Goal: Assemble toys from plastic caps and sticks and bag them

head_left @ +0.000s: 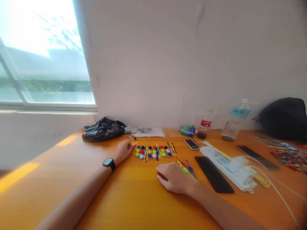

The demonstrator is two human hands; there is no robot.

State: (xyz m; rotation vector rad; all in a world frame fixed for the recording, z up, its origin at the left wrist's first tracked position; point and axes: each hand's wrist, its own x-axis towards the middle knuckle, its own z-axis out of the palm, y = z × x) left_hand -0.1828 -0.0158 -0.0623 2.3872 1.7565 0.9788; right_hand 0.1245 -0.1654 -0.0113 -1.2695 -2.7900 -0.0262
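My left hand (123,150), with a dark watch (109,163) on its wrist, is closed at the left end of a group of small parts. Thin white and black plastic sticks (134,145) show at its fingertips. Round discs (150,151) in yellow, blue, red, green, white and black lie in rows, with bundles of coloured sticks (157,151) across them. My right hand (174,177) rests on the table nearer to me, its fingers curled in and their undersides hidden. Beside its knuckles lie red, green and blue plastic pieces (187,167).
On the right are a phone (192,144), a black slab (213,174), a white power strip (227,167) with cables, and a dark flat device (257,157). Bottles (232,127), a black bag (285,119), a black plastic bag (103,129), glasses (129,136) and paper (148,132) stand farther back.
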